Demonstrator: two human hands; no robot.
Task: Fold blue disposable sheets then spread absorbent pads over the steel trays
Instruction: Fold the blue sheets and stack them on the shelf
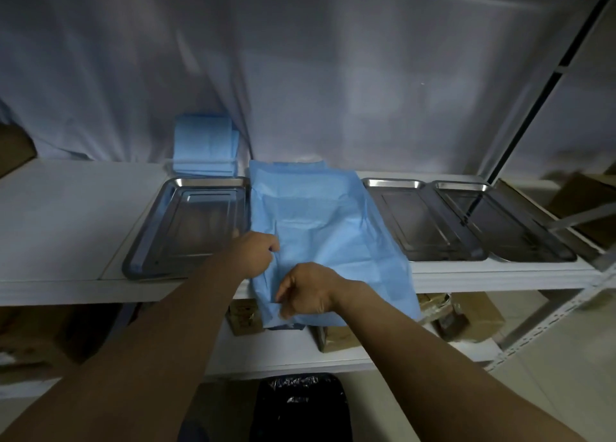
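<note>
While both hands pinch the blue sheet [320, 228], left hand [255, 251] at its left edge, right hand [306, 291] at the overhanging front, it drapes over the shelf [66, 214] between steel trays [190, 221] (two more at right), folded pads [206, 144] stacked behind.

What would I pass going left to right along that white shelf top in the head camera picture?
Left steel tray → blue sheet, which the left hand and right hand grip → middle steel tray → right steel tray. The stack of folded blue pads sits behind the left tray.
</note>
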